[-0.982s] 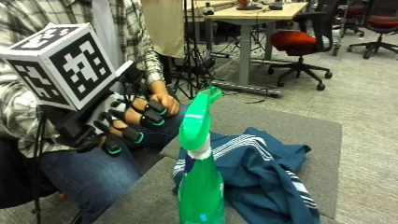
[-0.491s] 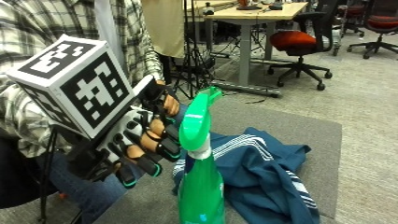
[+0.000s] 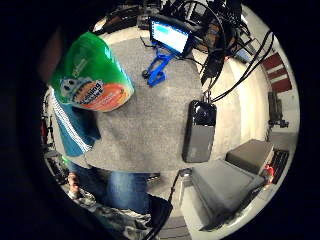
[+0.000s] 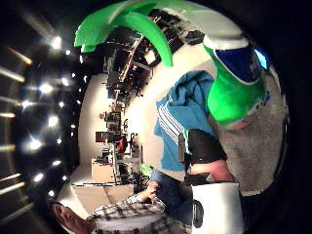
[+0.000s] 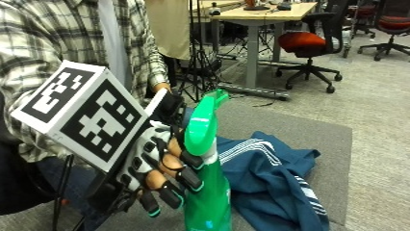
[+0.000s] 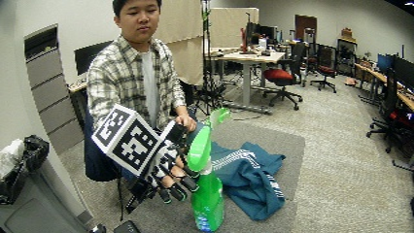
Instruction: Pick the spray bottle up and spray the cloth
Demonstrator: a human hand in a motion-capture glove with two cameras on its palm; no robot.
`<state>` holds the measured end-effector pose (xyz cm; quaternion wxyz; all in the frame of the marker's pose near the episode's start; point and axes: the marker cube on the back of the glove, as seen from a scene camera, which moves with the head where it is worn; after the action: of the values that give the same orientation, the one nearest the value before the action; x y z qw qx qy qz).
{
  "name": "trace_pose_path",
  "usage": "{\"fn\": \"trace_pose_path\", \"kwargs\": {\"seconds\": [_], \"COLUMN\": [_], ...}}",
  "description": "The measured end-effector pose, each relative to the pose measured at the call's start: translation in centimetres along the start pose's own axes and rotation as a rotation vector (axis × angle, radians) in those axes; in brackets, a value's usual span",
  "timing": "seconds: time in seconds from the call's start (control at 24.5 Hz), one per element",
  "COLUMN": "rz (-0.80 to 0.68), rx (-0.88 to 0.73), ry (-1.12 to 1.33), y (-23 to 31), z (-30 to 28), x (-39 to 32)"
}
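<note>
One step was only starting: the right hand [image 5: 160, 173] had loosely curled fingers [image 5: 187, 179] touching the green spray bottle [image 5: 206, 192], not yet gripping. Lifting and spraying the blue cloth [image 5: 275, 178] remained.

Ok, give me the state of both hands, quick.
Gloved right hand: fingers curled against the green plastic spray bottle's neck, grip not yet clearly closed.
Bare left hand: not visible.

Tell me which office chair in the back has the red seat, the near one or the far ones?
The nearest office chair, right beside the wooden desk, has the red-orange seat and a black back. The chairs farther off toward the corner look dark.
</note>
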<state>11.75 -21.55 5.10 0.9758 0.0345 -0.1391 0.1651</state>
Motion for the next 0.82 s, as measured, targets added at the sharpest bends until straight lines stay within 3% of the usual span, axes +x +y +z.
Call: {"fn": "trace_pose_path", "kwargs": {"seconds": [0.61,0.82], "rz": [0.063,0.066], "rx": [0.121,0.25], "ry": [-0.234,-0.352], "y": [-2.6,-3.3], "z": [1.8,2.1], "x": [0.0,0.2]}}
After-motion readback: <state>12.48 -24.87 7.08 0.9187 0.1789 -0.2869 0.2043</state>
